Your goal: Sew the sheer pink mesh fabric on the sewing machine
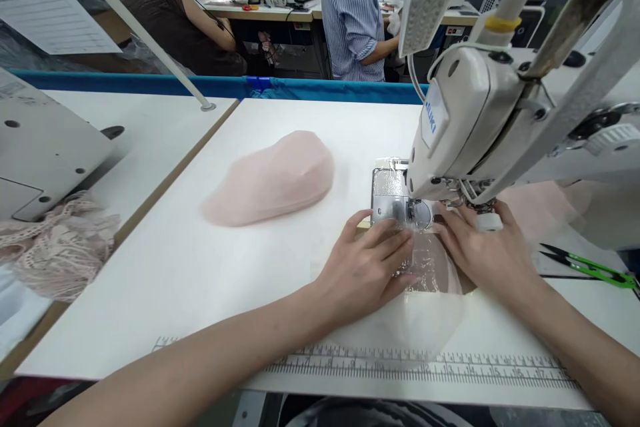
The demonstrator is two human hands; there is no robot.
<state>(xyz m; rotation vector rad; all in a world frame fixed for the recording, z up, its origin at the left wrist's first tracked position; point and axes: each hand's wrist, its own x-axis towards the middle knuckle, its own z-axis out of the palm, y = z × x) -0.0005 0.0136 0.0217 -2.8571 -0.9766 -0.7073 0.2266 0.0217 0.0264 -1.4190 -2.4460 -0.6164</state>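
Note:
Under the head of a white sewing machine (450, 120), a sheer pale pink fabric piece (415, 320) lies over the metal needle plate area and hangs toward the table's front. My left hand (373, 263) rests on this fabric left of the presser foot (417, 213), fingers stretched out and apart. On the other side, my right hand (487, 247) lies close to the needle, its fingers spread over the cloth and partly hidden by the machine head. The needle's exact contact with the cloth is hidden.
A stacked pale pink fabric piece (275, 180) lies left on the white table. Green thread snips (590, 267) are at the right. A printed ruler (400, 367) runs along the front edge. Lace trim (60, 240) is heaped at far left. Two people sit beyond the blue edge.

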